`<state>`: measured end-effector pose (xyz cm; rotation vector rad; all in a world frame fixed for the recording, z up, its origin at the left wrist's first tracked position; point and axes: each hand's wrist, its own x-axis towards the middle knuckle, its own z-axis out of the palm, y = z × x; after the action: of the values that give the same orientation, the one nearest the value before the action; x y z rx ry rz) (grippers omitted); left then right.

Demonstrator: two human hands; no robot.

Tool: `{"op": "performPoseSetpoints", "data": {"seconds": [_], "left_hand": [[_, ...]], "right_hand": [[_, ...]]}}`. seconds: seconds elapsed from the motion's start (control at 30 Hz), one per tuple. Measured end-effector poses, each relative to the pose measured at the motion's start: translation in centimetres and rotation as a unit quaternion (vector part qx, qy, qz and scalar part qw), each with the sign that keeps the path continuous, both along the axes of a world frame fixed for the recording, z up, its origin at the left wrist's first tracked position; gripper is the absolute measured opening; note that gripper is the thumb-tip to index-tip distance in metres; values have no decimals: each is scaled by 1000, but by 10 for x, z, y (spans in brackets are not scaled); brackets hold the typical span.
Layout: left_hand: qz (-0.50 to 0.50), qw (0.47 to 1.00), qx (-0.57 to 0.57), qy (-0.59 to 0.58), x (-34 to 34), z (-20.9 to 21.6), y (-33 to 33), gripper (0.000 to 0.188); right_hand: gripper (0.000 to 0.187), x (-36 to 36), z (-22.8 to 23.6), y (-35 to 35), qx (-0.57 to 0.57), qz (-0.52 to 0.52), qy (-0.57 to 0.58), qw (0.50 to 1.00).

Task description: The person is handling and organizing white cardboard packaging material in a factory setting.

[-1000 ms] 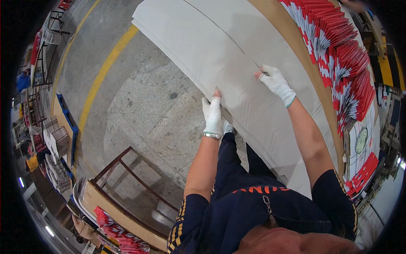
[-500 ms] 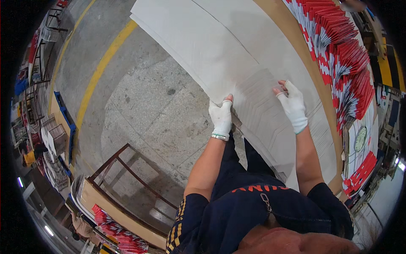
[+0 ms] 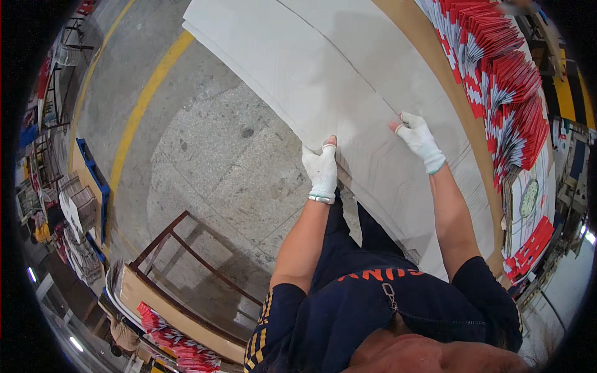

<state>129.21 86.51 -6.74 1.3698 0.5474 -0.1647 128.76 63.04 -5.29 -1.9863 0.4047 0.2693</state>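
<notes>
A large stack of white paper sheets (image 3: 354, 93) spreads before me, with a long dark seam running diagonally down it. My left hand (image 3: 321, 168), in a white glove with bare fingertips, grips the stack's left edge. Its thumb lies on top and the other fingers are hidden below. My right hand (image 3: 421, 142), gloved the same way, is over the sheets at the lower end of the seam. Its thumb and fingers are curled close together; whether a sheet edge is between them is too small to tell.
Fanned red-and-white folded pieces (image 3: 497, 68) lie along the right, beyond a brown board edge (image 3: 457, 93). At lower left stands a dark metal frame (image 3: 205, 248) beside a board (image 3: 186, 304). A yellow line (image 3: 146, 102) crosses the grey floor; a blue pallet (image 3: 93, 174) is farther left.
My right hand has moved a little left and its fingers have drawn closer together. The dark seam now reaches down to it, and the fanned sheet edges between my hands lie flatter.
</notes>
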Motion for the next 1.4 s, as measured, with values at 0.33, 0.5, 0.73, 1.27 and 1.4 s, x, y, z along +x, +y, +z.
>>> {"op": "performPoseSetpoints", "data": {"seconds": [0.33,0.5,0.73,1.27,1.4], "left_hand": [[20,1000,-1,2,1,5,-2,43],[6,999,-36,3,-1,2,-1,47],[-52,998,-32,11,-23,1,2,52],[-35,998,39,31,-34,1,-13,57],[-39,998,28,45,-35,2,-10,58]], "right_hand": [[28,-4,-2,2,13,1,9,1000],[31,1,4,0,-75,29,58,995],[30,-3,11,5,-46,-7,19,999],[47,-27,26,38,-344,37,-107,932],[47,-28,30,34,-327,55,-80,940]]}}
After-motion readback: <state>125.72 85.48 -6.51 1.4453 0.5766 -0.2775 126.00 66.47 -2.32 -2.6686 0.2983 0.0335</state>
